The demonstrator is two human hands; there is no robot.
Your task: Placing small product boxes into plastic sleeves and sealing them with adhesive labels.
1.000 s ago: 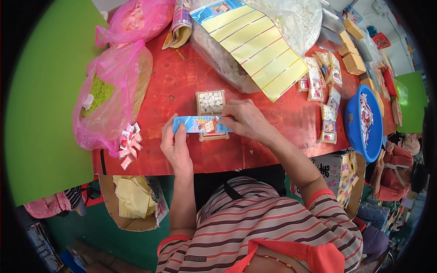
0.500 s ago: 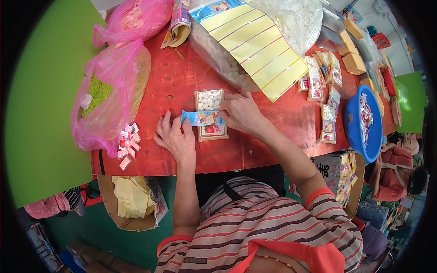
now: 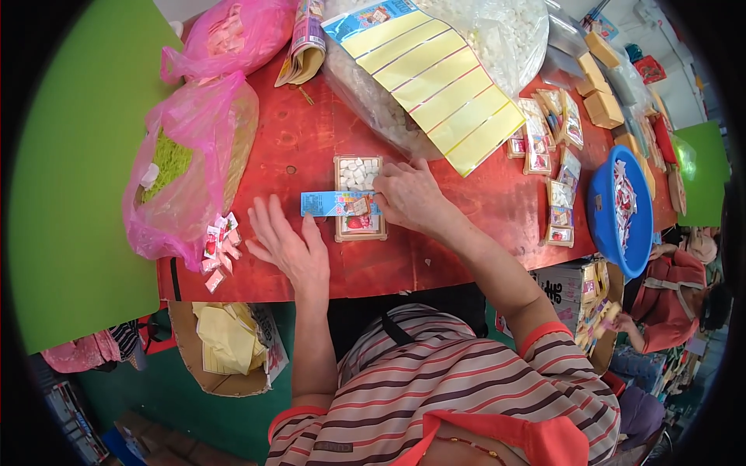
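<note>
A small tan tray point(image 3: 384, 233) lies on the red table, with white pillow-shaped pieces point(image 3: 357, 172) in its far part and a strawberry-printed packet point(image 3: 359, 224) in its near part. Across its middle runs a blue printed label point(image 3: 318, 203), its left end sticking out past the tray's side. My right hand point(image 3: 412, 196) has its fingers bent and closed at the label's right end, against the tray's edge; the fingertips are partly hidden. To the left of the tray, my left hand point(image 3: 289, 245) is open, fingers spread, apart from the label and holding nothing.
Small pink-and-white packets point(image 3: 217, 245) lie beside a pink plastic bag point(image 3: 186, 186) at left. A yellow label sheet point(image 3: 435, 78) rests on a clear bag behind the tray. At right are filled trays point(image 3: 559, 213) and a blue basin point(image 3: 598, 198). Another person point(image 3: 668, 287) sits far right.
My left hand has let go of the label's left end and drawn back left, its fingers spreading. That end now lies flatter and straighter. My right hand has stayed nearly in place.
</note>
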